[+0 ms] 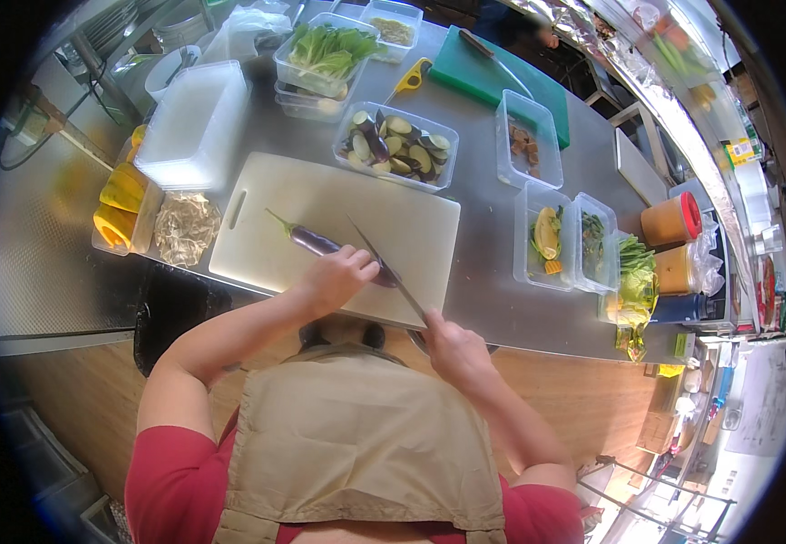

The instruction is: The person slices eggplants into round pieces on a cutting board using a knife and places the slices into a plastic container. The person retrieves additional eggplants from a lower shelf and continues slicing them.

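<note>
A long purple eggplant (311, 238) with a green stem lies at a slant on the white cutting board (270, 195). My left hand (343, 275) is closed over its nearer part, hiding some of it. In my right hand (456, 350) is the handle of a long kitchen knife (404, 288). Its blade points up and left, across the eggplant just right of my left fingers. Whether the edge has entered the skin cannot be made out. Beyond the board stands a clear tub (452, 150) of cut eggplant pieces.
Stacked translucent containers (195, 127) and yellow peppers (124, 190) stand left. Behind are a lettuce tub (327, 47), yellow-handled scissors (411, 80) and a green board (452, 65) with another knife (494, 62). Several food tubs line the right; the metal counter's front edge is near me.
</note>
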Demonstrator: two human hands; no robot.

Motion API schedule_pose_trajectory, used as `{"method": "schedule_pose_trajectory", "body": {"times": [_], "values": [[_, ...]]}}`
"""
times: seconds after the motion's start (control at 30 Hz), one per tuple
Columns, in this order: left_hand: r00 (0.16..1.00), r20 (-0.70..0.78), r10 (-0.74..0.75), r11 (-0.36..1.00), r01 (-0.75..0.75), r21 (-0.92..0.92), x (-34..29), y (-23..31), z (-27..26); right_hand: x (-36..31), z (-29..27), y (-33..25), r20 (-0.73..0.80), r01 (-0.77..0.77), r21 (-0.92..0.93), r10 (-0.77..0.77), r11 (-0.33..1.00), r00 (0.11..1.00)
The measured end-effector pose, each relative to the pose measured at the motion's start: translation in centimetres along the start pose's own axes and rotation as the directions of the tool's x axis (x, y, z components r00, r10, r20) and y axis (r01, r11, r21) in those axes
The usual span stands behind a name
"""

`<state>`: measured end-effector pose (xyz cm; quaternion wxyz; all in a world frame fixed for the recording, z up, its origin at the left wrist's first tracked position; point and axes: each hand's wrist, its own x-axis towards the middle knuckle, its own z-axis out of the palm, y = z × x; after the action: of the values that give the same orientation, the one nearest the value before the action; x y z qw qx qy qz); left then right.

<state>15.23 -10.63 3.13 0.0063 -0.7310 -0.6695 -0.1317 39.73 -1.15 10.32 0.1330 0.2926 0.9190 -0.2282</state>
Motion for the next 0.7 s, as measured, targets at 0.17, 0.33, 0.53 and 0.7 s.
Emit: {"method": "schedule_pose_trajectory", "body": {"times": [0.17, 0.33, 0.53, 0.7], "values": [[0.999, 0.018, -0.042, 0.997, 0.041, 0.072, -0.3, 0.8, 0.0, -3.1, -1.5, 1.4, 0.167, -0.009, -0.043, 0.016, 0.999, 0.986], [0.999, -0.016, -0.047, 0.996, 0.048, 0.076, 0.0, 0.9, 0.5, 2.7, 3.4, 2.3, 0.121, 0.004, -0.035, 0.000, 0.999, 0.993], [0.997, -0.022, -0.068, 0.995, 0.070, 0.076, -0.6, 0.7, 0.4, 5.5, 0.9, -0.5, -0.066, 0.075, -0.040, -0.078, 0.996, 0.995], [0.996, 0.008, -0.088, 0.995, 0.087, 0.037, -0.6, 0.7, 0.7, 1.1, 0.8, -0.2, 0.107, -0.002, -0.044, 0.006, 0.999, 0.994]]}}
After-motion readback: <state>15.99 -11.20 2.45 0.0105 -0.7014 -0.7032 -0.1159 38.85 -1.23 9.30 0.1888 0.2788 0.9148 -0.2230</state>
